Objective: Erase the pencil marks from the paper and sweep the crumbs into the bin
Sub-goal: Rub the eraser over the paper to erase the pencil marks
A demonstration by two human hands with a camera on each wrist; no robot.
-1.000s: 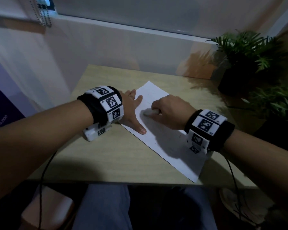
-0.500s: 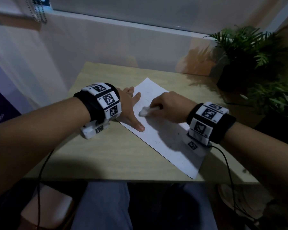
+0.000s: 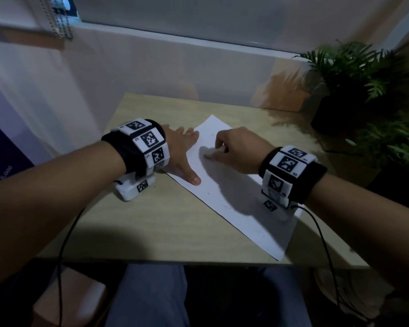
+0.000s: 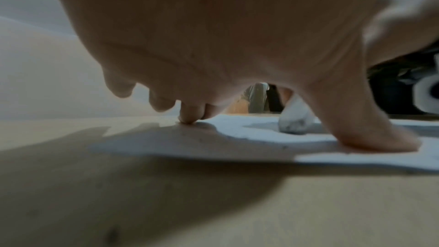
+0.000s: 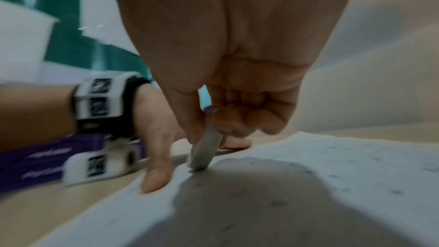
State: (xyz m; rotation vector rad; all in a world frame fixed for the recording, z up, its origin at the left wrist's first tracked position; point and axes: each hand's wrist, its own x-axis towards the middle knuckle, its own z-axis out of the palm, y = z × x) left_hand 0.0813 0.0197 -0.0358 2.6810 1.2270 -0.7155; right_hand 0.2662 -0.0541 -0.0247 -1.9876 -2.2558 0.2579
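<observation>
A white sheet of paper (image 3: pixel 241 208) lies slanted on the light wooden table (image 3: pixel 151 220), with faint pencil marks and dark crumbs on it. My left hand (image 3: pixel 182 152) lies flat with spread fingers, thumb pressing the paper's left edge (image 4: pixel 370 138). My right hand (image 3: pixel 236 149) pinches a white eraser (image 3: pixel 209 154) between thumb and fingers. The eraser's grey, dirty tip (image 5: pixel 202 157) touches the paper (image 5: pixel 308 166) near the left thumb, also seen as the eraser (image 4: pixel 294 123) standing on the sheet (image 4: pixel 237 129).
Potted green plants (image 3: pixel 364 86) stand at the table's right rear. A pale wall panel (image 3: pixel 175 72) backs the table. Cables hang from both wrists over the front edge. My lap in grey trousers (image 3: pixel 151 298) is below the table. No bin is in view.
My right hand has rubbed the eraser leftward and a little farther up the sheet, closer to the left hand. The left hand stays pressed on the paper.
</observation>
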